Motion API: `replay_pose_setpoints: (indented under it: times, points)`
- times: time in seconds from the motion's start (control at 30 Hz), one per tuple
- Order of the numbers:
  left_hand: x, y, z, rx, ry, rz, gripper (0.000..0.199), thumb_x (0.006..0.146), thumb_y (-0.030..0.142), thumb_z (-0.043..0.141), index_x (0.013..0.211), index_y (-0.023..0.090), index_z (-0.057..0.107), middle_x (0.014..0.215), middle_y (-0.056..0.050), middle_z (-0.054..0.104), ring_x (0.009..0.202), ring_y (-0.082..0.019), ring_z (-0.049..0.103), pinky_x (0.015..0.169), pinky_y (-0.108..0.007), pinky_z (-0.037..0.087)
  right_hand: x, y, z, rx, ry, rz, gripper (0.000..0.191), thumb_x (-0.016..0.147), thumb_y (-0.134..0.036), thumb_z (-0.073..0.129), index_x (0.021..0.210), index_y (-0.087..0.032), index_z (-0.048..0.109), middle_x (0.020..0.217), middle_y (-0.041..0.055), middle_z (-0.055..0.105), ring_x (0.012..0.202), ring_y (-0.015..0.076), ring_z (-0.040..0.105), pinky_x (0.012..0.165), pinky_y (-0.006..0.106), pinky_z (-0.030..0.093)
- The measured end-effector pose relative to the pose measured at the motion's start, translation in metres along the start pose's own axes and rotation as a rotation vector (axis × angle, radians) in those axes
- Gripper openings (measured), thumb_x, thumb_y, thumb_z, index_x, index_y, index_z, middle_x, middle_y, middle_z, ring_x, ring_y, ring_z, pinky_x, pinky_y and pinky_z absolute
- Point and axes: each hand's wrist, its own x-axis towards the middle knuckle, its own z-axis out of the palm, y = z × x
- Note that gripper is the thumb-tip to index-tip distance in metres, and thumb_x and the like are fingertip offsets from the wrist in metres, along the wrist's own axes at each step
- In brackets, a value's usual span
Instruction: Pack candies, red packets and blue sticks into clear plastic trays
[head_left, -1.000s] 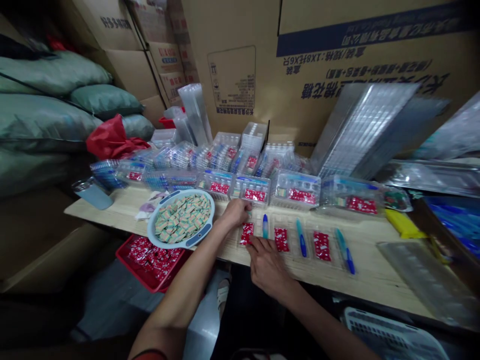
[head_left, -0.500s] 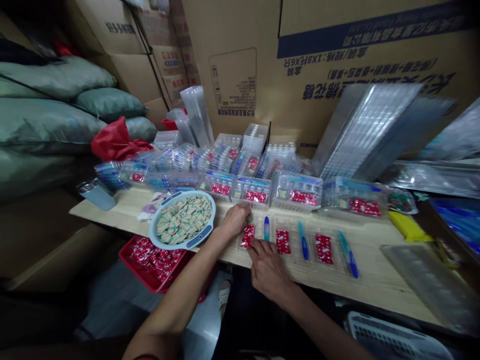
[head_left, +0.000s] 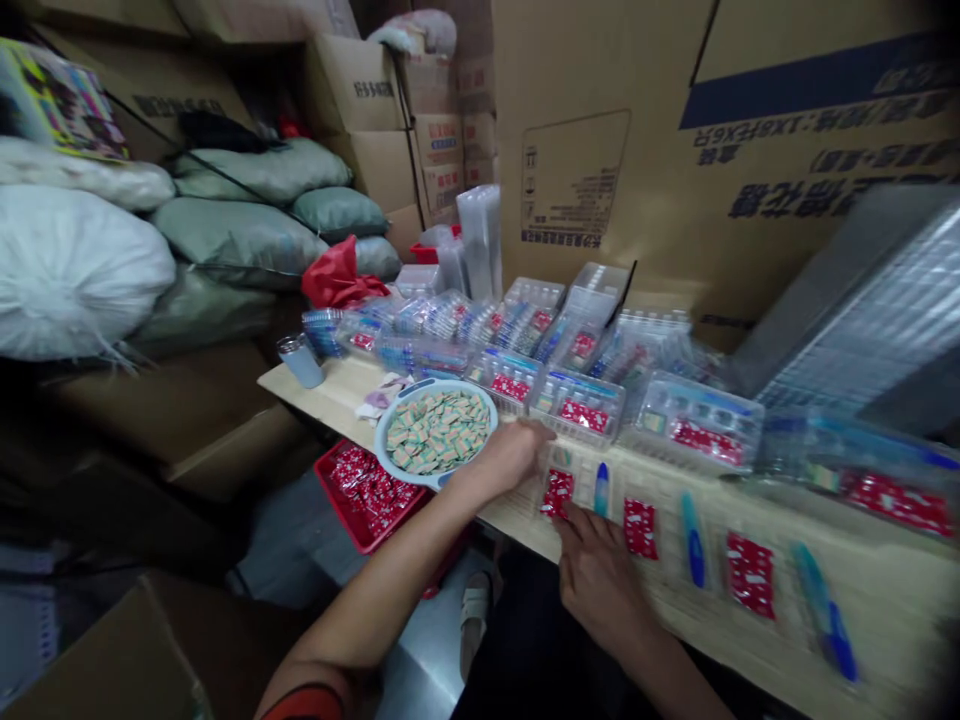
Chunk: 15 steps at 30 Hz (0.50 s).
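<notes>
My left hand [head_left: 519, 452] is at the far end of a clear plastic tray, its fingers curled together and somewhat blurred. Just below those fingers, a small green-and-beige square piece [head_left: 561, 457] lies in the tray. My right hand [head_left: 604, 570] rests with extended fingers at the near edge of the same tray, its fingertips by a red patterned packet [head_left: 557, 493]. Beside that packet lies a blue pen-like item [head_left: 601, 490]. Further right, more trays each hold a red packet [head_left: 640, 528] and a blue-and-teal pen-like item [head_left: 693, 540].
A light-blue basin [head_left: 381, 440] of small square pieces sits left of my hands. Below it stands a red crate [head_left: 324, 470] of red packets. Filled clear boxes [head_left: 585, 408] line the back of the table, before a large carton [head_left: 577, 180]. A blue-grey cup [head_left: 301, 362] stands far left.
The view has swung left, so the table appears shifted right. My left hand has drawn back slightly, exposing the small square piece in the tray. My right hand stays by the red packet.
</notes>
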Motion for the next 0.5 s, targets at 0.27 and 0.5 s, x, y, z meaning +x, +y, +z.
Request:
replay_pose_setpoints:
  times: [0.27, 0.5]
  points:
    - [-0.033, -0.087, -0.052, 0.172, -0.007, -0.307, 0.009, 0.083, 0.019, 0.067, 0.086, 0.018, 0.075, 0.096, -0.012, 0.074, 0.090, -0.025, 0.067, 0.084, -0.030, 0.047, 0.023, -0.008, -0.013, 0.012, 0.105, -0.039, 0.041, 0.085, -0.011, 0.051, 0.120, -0.018, 0.071, 0.134, 0.0136, 0.063, 0.123, 0.0318, 0.054, 0.106, 0.049, 0.040]
    - [-0.047, -0.107, -0.025, -0.044, 0.268, -0.330, 0.020, 0.087, 0.015, 0.055, 0.078, 0.016, 0.073, 0.081, -0.006, 0.071, 0.078, -0.019, 0.062, 0.078, -0.028, 0.044, 0.105, -0.041, -0.035, 0.223, 0.080, -0.170, 0.044, 0.084, -0.005, 0.046, 0.119, -0.016, 0.071, 0.130, 0.0133, 0.064, 0.122, 0.0250, 0.058, 0.108, 0.039, 0.044]
